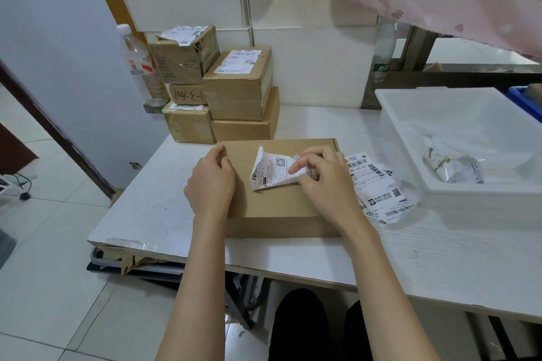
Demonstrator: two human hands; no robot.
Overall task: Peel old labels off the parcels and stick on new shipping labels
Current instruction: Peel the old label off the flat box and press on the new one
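A flat brown cardboard parcel (275, 205) lies on the white table in front of me. A white printed label (271, 171) on its top is curled up at the left edge, partly lifted off the cardboard. My right hand (322, 182) pinches the label's right side between thumb and fingers. Resting on the parcel's left edge is my left hand (212, 182), its fingers bent over the side. Several loose shipping labels (381, 190) lie on the table just right of the parcel.
Several stacked cardboard parcels (237, 88) with labels stand at the table's back left, beside a plastic bottle (136, 61). A white plastic bin (457, 141) holding crumpled label paper sits at the right. The table's (410, 258) near edge runs diagonally; tiled floor lies to the left.
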